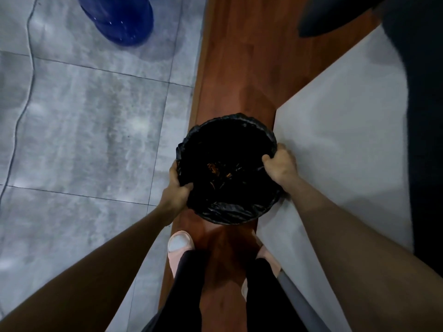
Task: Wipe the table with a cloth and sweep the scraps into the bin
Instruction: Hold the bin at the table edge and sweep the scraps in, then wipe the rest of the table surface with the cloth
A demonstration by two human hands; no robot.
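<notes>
Grey stone floor [84,121] beside a red-brown wood strip [239,68]. The left hand [178,188] and right hand [279,164] each grip the round bin's [230,212] crinkly black bag rim.

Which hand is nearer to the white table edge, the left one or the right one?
Right. The right hand grips the bin rim on the side against the white table; the left hand grips the opposite rim, toward the grey floor.

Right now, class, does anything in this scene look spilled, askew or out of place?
Nothing stands out. Both hands, left and right, grip the rim of the bin, whose black liner is crumpled but in place. The orange scraps lie inside it, and none show on the floor.
</notes>
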